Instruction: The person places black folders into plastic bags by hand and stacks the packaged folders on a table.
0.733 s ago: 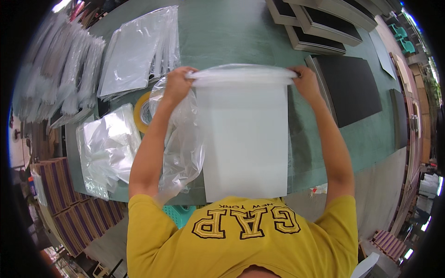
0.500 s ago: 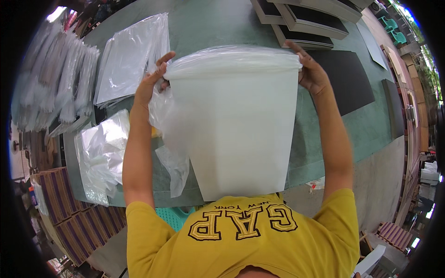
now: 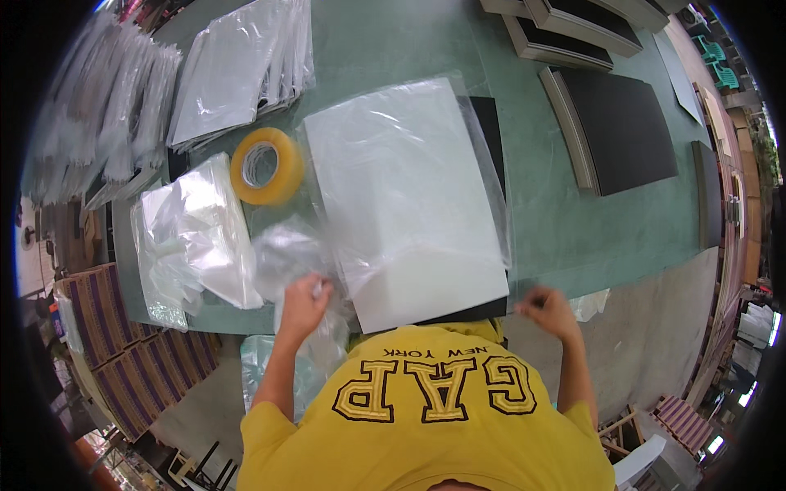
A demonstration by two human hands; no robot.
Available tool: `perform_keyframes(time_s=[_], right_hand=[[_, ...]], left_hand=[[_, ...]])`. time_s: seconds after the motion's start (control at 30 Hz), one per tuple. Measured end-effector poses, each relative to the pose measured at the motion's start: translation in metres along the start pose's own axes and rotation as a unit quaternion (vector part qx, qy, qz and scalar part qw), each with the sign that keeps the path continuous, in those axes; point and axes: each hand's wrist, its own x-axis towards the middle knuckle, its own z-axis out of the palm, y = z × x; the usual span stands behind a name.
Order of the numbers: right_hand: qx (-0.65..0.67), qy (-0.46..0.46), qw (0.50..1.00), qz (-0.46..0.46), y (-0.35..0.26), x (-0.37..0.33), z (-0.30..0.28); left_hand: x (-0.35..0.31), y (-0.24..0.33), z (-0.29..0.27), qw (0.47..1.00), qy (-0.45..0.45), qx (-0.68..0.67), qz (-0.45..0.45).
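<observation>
A white sheet [image 3: 409, 204] lies flat on the table before me, most of it inside a clear plastic bag [image 3: 509, 237]. Its near end sticks out of the bag. Beneath it, the edge of a black board [image 3: 489, 123] shows along the right side. My left hand [image 3: 304, 307] is at the table's near edge, left of the sheet, fingers pinched together over crumpled clear film [image 3: 291, 250]; what they pinch is unclear. Off the sheet's near right corner, apart from it, my right hand [image 3: 550, 311] has curled fingers, blurred by motion.
A yellow tape roll [image 3: 268, 166] lies left of the sheet. Clear bags [image 3: 201, 237] lie near left; a stack of bagged sheets [image 3: 241, 69] is behind them, with bundled plastic [image 3: 123, 106] farther left. Thick black boards [image 3: 618, 131] are stacked at the right. Striped cartons [image 3: 155, 393] stand below left.
Both hands have left the sheet's far corners and come back to the table's near edge. The bag now stretches down over most of the sheet. The tape roll is uncovered.
</observation>
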Motion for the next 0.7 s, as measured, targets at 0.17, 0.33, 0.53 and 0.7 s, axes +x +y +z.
perform_keyframes(time_s=[0.17, 0.33, 0.53, 0.7], right_hand=[[-0.208, 0.243, 0.871, -0.373, -0.106, 0.049, 0.028], [0.023, 0.219, 0.934, -0.283, -0.113, 0.109, 0.026], [-0.208, 0.223, 0.922, -0.240, -0.082, 0.086, -0.001], [-0.119, 0.252, 0.941, -0.194, -0.047, 0.045, 0.000]], left_hand=[[0.033, 0.070, 0.044, 0.939, 0.069, 0.137, 0.306], [0.059, 0.122, 0.093, 0.905, 0.029, 0.236, 0.352], [0.098, 0.063, 0.045, 0.917, 0.180, 0.239, 0.263], [0.025, 0.009, 0.030, 0.940, 0.078, 0.231, 0.239]])
